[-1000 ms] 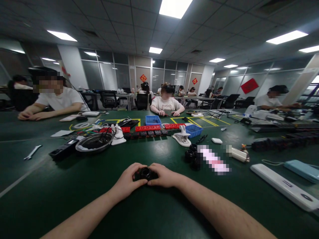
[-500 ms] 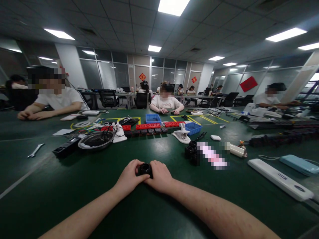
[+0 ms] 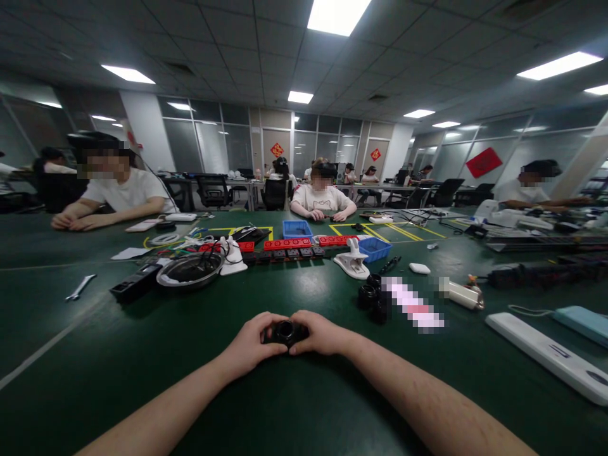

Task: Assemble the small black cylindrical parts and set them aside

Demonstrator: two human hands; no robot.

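Green matte table, smooth, faint pale line across its left part. At 9 o'clock from the hands: small steel wrench, lying flat, well apart. At 10 o'clock: black plastic box touching a round shiny metal bowl with cables in it.

Left hand and right hand meet around a small black ring, round, hollow centre, resting low over the table near its front edge. Both hands clamped on it, fingers wrapped at the sides.

At 1 o'clock: cluster of similar black rings, near. At 3 o'clock: long white flat bar, rounded ends. Bare green surface all around the hands, forearms flat on it.
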